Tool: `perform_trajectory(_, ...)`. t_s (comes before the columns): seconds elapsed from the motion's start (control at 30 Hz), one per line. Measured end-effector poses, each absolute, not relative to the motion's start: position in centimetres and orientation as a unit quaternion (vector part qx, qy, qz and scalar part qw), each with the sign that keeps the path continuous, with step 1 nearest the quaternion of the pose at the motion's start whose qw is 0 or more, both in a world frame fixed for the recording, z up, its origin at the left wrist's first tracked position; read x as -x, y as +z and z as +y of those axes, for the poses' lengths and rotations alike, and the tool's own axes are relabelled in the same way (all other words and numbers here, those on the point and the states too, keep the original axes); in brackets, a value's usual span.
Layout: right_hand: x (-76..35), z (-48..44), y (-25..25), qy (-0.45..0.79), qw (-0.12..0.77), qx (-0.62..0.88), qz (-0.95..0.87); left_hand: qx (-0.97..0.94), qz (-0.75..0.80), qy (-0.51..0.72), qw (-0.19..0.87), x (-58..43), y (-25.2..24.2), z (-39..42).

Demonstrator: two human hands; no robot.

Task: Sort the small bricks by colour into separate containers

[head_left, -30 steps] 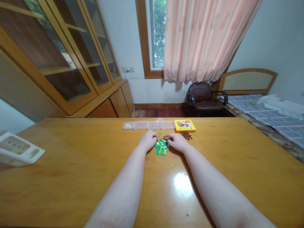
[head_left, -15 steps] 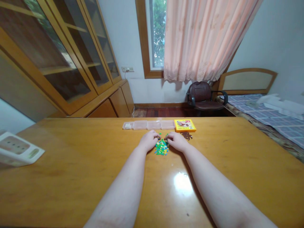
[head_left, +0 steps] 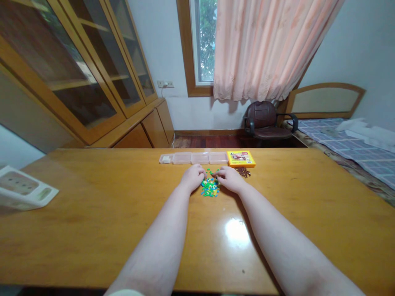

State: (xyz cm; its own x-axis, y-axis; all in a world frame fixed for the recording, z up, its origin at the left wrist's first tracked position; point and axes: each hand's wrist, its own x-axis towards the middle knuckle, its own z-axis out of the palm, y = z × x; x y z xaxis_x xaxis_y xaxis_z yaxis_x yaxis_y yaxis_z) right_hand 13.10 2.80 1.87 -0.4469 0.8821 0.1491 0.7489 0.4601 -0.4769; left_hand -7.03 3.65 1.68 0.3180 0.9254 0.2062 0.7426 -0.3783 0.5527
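Observation:
A small heap of green, blue, yellow and white plastic bricks (head_left: 210,189) lies on the wooden table, with a few loose green ones at its far side. At the heap's left edge rests my left hand (head_left: 194,177), its fingers curled inward and closed. Across from it, my right hand (head_left: 230,179) reaches in from the right with bent, closed fingers, fingertips among the bricks. Whatever either hand pinches is too small to make out. Just beyond my right hand is a little pile of brown pieces (head_left: 243,172).
Behind the heap stand a row of clear plastic trays (head_left: 200,158) and a yellow box (head_left: 241,158) with a printed picture. A white holder (head_left: 26,188) is at the table's left. Past the table's far edge are a brown armchair (head_left: 264,119), a bed (head_left: 348,135) and a glass-door cabinet (head_left: 123,113).
The view has tilted down slightly, so everything sits a little higher or lower in frame. Both hands stay at the heap; their fingers have shifted slightly among the bricks.

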Motion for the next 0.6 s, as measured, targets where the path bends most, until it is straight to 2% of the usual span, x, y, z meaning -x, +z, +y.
perform_trajectory(0.2, -13.16, 2.85, 1.79, 0.18, 0.202, 0.494, -0.827, -0.803, 0.5, 0.242, 0.216, 6.87, 1.49, 3.52)
perform_trajectory(0.6, -13.19, 2.85, 1.71, 0.184, 0.203, 0.468, -0.84, -0.805, 0.499, 0.255, 0.194, 6.92, 1.28, 3.74)
